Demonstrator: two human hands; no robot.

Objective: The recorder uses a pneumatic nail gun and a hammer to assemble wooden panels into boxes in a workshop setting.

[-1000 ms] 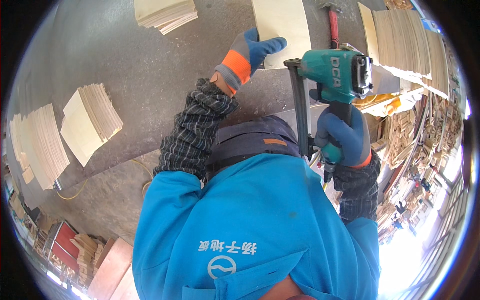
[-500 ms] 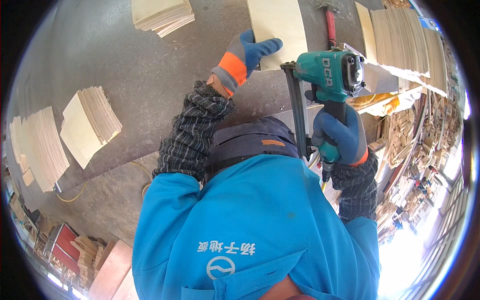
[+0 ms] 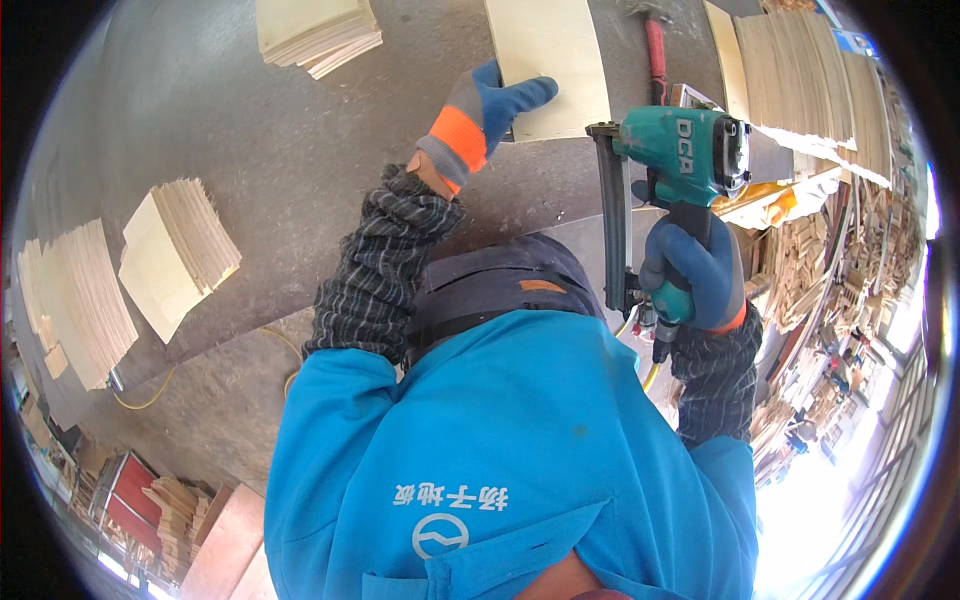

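My left hand [image 3: 490, 110], in a blue and grey glove with an orange cuff, grips the near left corner of a pale plywood board [image 3: 555, 75]. Its thumb lies across the top face, and the other fingers are partly hidden at the board's left edge. Wrapped round the handle of a teal air nail gun [image 3: 672, 150] is my right hand [image 3: 702, 272], gloved the same way. The gun's long dark magazine [image 3: 614, 215] points back toward my body. Its head is just right of the board's near end, apart from my left hand.
Stacks of thin wood sheets stand on the dark table [image 3: 300, 130]: a far one [image 3: 318, 35], a left one [image 3: 180, 250], a far-left one [image 3: 85, 300] and a right one [image 3: 800, 75]. A red-handled hammer [image 3: 656, 55] lies beyond the gun. Wood scraps [image 3: 810, 260] are heaped at right.
My right hand has shifted the nail gun a little to the right, widening its distance from my left hand. My left hand stays on the board.
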